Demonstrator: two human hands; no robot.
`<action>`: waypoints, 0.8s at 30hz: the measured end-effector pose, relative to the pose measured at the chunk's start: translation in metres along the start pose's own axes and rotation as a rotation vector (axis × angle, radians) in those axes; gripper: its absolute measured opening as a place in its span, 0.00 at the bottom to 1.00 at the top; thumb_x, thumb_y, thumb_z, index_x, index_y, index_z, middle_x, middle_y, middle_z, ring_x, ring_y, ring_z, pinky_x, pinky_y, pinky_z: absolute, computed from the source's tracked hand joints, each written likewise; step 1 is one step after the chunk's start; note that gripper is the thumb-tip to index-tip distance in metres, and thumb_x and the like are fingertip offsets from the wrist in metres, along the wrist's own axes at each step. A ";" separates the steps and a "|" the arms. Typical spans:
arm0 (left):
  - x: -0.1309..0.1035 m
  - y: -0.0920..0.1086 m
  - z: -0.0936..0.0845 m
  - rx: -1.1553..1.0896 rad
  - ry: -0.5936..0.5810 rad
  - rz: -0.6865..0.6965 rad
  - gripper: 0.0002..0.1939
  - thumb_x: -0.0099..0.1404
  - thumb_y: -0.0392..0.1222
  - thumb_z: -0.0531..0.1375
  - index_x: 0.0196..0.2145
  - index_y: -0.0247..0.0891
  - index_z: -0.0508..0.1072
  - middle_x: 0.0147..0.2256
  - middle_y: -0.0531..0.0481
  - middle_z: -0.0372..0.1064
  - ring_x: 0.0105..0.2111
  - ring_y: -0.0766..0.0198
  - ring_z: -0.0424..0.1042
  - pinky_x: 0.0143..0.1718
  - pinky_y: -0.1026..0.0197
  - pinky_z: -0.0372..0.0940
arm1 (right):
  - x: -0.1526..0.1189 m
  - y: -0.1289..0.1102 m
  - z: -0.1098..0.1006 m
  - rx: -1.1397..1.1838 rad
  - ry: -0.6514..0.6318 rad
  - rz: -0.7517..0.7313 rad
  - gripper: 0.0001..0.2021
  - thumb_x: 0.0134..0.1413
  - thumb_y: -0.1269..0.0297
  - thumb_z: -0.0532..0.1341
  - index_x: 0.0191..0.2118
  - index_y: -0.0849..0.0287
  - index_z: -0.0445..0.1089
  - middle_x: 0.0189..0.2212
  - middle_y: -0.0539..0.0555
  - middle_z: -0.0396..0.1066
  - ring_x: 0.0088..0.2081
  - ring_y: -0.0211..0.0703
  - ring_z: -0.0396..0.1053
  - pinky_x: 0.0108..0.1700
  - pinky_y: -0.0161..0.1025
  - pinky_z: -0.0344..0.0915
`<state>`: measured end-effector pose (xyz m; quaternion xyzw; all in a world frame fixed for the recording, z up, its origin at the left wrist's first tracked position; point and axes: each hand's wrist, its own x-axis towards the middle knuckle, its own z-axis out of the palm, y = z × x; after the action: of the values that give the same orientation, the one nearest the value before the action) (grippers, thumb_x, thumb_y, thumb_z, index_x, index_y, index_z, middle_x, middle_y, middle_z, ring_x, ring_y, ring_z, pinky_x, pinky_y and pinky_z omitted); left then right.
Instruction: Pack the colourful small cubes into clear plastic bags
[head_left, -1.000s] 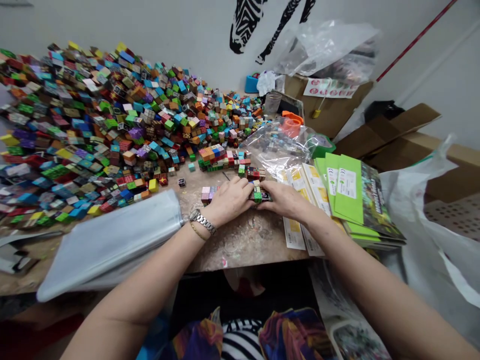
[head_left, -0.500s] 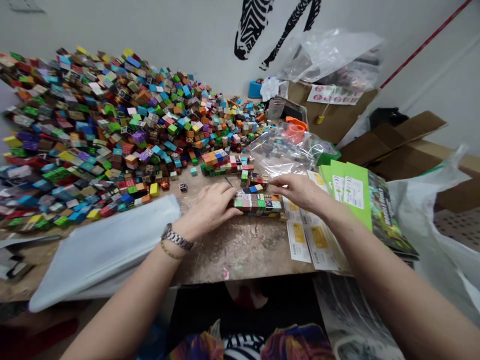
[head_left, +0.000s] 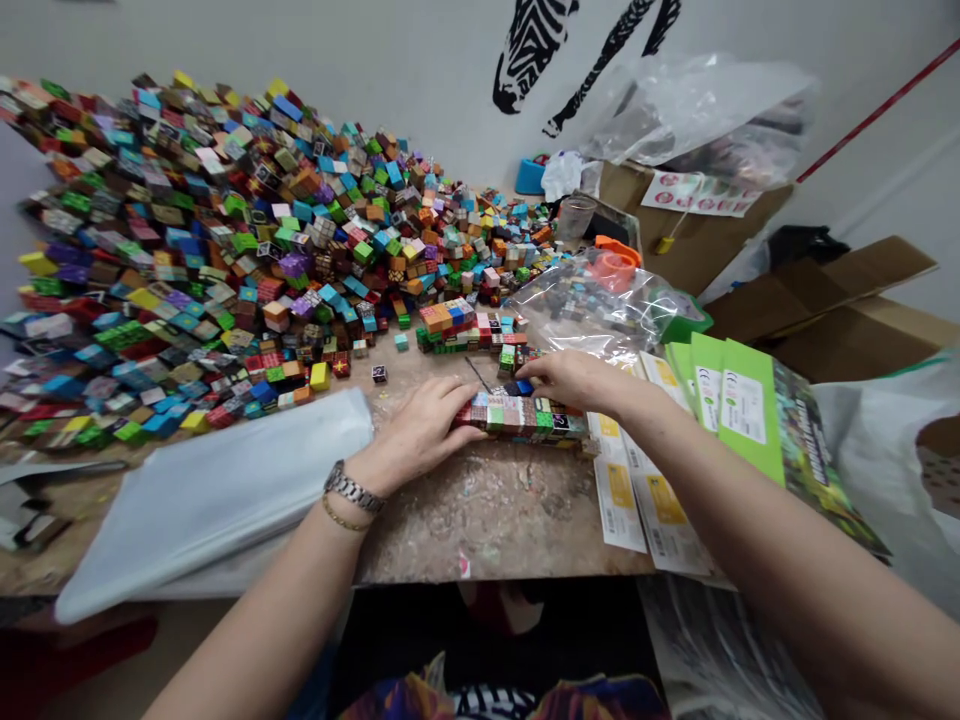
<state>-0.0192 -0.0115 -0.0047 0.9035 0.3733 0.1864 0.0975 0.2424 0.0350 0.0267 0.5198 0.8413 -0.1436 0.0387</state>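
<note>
A block of small patterned cubes (head_left: 525, 418) lies in rows at the middle of the table. My left hand (head_left: 427, 425) grips its left end, thumb in front and fingers behind. Over the back of the rows, my right hand (head_left: 574, 382) has its fingertips closed at a dark blue cube (head_left: 517, 388). Behind them stand a stacked group of cubes (head_left: 450, 325) and a green-and-white cube (head_left: 508, 358). A large heap of coloured cubes (head_left: 225, 240) fills the back left.
A stack of clear plastic sheets (head_left: 247, 490) lies front left. Right of the cubes are labelled cards (head_left: 660, 510), green packets (head_left: 750, 400) and a clear bag (head_left: 570, 320) beside an orange tape holder (head_left: 615, 265). Cardboard boxes (head_left: 675, 235) stand behind.
My right hand has moved left, over the back of the rows, and its fingers have closed at the blue cube. My left hand stays at the left end. The view has shifted slightly.
</note>
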 end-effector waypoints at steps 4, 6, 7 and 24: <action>-0.002 -0.001 0.004 -0.070 0.022 0.002 0.21 0.71 0.50 0.57 0.56 0.37 0.65 0.54 0.39 0.68 0.54 0.51 0.67 0.57 0.44 0.64 | 0.012 0.003 -0.001 0.021 -0.074 -0.110 0.20 0.52 0.69 0.62 0.51 0.47 0.77 0.47 0.52 0.79 0.45 0.50 0.76 0.46 0.42 0.68; -0.001 -0.002 0.005 -0.088 0.027 0.002 0.20 0.71 0.49 0.57 0.56 0.39 0.65 0.53 0.40 0.68 0.53 0.51 0.68 0.57 0.44 0.64 | 0.017 0.004 -0.001 0.019 -0.095 -0.132 0.20 0.52 0.69 0.62 0.51 0.47 0.77 0.47 0.51 0.79 0.45 0.49 0.75 0.46 0.42 0.68; -0.001 -0.002 0.005 -0.093 0.030 0.003 0.19 0.71 0.49 0.57 0.56 0.39 0.65 0.52 0.41 0.69 0.53 0.52 0.68 0.56 0.44 0.64 | 0.020 0.004 -0.001 0.010 -0.100 -0.138 0.19 0.52 0.68 0.62 0.50 0.47 0.77 0.46 0.51 0.79 0.44 0.49 0.76 0.45 0.41 0.68; -0.001 -0.012 0.003 -0.500 0.197 -0.237 0.22 0.71 0.54 0.56 0.55 0.36 0.70 0.53 0.41 0.71 0.53 0.55 0.69 0.57 0.49 0.64 | 0.023 -0.007 -0.008 0.007 -0.074 -0.027 0.12 0.57 0.59 0.60 0.43 0.55 0.76 0.37 0.55 0.78 0.35 0.46 0.72 0.35 0.39 0.63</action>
<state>-0.0267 -0.0039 -0.0112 0.7792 0.4264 0.3466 0.3014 0.2266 0.0541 0.0308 0.5029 0.8456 -0.1664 0.0659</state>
